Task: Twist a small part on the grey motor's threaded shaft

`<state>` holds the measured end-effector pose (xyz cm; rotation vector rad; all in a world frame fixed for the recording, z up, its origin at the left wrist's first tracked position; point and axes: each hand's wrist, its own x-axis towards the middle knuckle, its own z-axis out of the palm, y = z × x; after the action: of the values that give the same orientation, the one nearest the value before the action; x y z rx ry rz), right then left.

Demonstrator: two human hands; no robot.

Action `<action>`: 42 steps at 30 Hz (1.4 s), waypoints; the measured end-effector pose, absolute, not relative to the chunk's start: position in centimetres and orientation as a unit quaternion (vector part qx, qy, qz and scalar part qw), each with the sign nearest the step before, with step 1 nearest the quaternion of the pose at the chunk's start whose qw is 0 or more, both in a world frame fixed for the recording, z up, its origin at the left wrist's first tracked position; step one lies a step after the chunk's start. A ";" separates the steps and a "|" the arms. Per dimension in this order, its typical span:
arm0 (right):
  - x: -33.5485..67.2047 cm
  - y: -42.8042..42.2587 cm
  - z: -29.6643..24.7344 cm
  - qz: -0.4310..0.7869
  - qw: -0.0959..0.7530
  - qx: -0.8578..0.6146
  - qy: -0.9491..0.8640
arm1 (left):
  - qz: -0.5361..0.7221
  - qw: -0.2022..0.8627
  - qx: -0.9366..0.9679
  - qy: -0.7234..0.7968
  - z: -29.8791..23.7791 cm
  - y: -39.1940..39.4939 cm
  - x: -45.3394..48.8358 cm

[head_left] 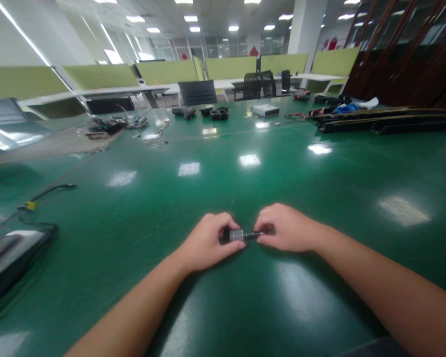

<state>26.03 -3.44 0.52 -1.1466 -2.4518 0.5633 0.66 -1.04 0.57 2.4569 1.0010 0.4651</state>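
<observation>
A short grey-and-black cylinder with a narrow dark shaft (236,235) lies level between my hands, low over the green table (223,188). My left hand (210,242) grips its thick body, thumb and fingers around the grey part; the far left end is partly hidden in the palm. From the other side, my right hand (280,228) pinches the tip of the thin shaft between thumb and fingers. Whether a separate small piece sits in those right fingertips cannot be made out. The exact kind of the cylinder is too small to tell.
At the left edge is a dark-and-silver device (15,253) with a cable (52,191). Farther back are tangled parts (115,124), black pieces (219,113) and a white box (265,110). Long dark strips (386,121) lie at the back right.
</observation>
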 end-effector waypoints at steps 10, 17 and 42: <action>26.6 -3.5 0.8 0.207 0.171 -0.426 -0.864 | 0.166 0.223 0.888 0.366 0.4 -1.0 0.6; 26.7 -3.6 1.4 0.214 0.146 -0.438 -0.861 | 0.163 0.227 0.888 0.366 0.5 -1.0 0.5; 26.3 -3.6 1.1 0.223 0.165 -0.419 -0.865 | 0.179 0.234 0.891 0.344 0.6 -1.0 0.7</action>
<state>26.28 -3.59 1.05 -1.1942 -2.4630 0.6343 0.67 -0.97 0.63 2.4473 0.9451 0.4915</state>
